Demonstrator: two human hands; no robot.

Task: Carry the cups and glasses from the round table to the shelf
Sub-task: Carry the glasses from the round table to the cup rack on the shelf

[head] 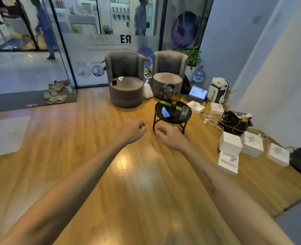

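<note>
A small round black table [165,119] stands on the wooden floor ahead, a little right of centre. On it stand an amber stemmed glass [174,99] at the back and a clear glass tumbler [185,110] at the right edge. My left hand [133,130] and my right hand [169,137] are stretched out in front of me, short of the table, both loosely curled with nothing in them. No shelf is in view.
Two grey round armchairs [126,80] stand behind the table against a glass wall. White boxes [230,142], cables, a black bag, a laptop [197,93] and a backpack lie along the right wall. Bare wooden floor lies between me and the table.
</note>
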